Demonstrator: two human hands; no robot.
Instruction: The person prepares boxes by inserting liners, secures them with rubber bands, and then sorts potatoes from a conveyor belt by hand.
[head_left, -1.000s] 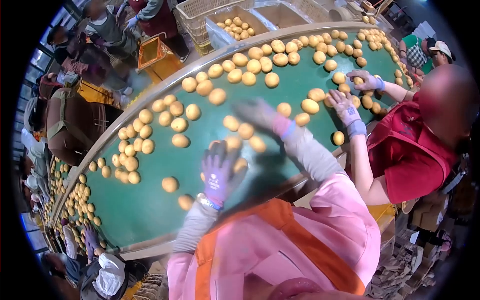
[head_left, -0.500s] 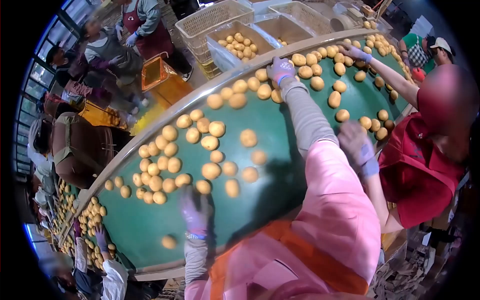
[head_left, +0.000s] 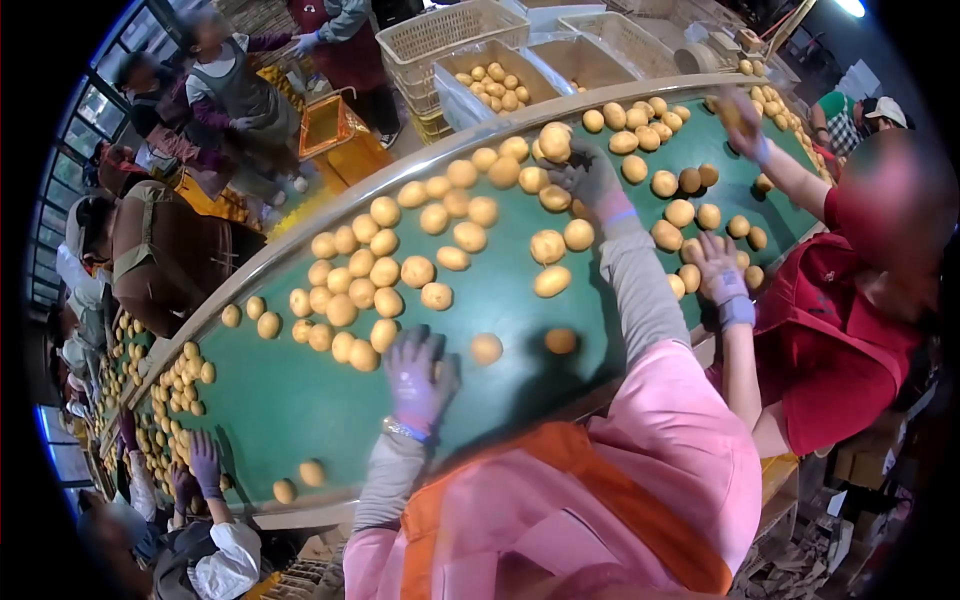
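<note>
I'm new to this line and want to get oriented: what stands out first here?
The curved green belt strewn with round yellow produce fills the view. The left hand, purple-gloved, lies spread near its front edge; the right hand reaches toward the far rim beside one piece.

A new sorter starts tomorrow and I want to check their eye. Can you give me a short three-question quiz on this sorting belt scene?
1. True or false: the person's left hand, in a purple glove, is spread open over the green conveyor belt.
2. The right hand reaches toward: A the belt's far edge; B the belt's near edge; C somewhere off the belt.
3. Fill in: the co-worker on the right wears a ____ top.
Key: 1 true; 2 A; 3 red.
</note>
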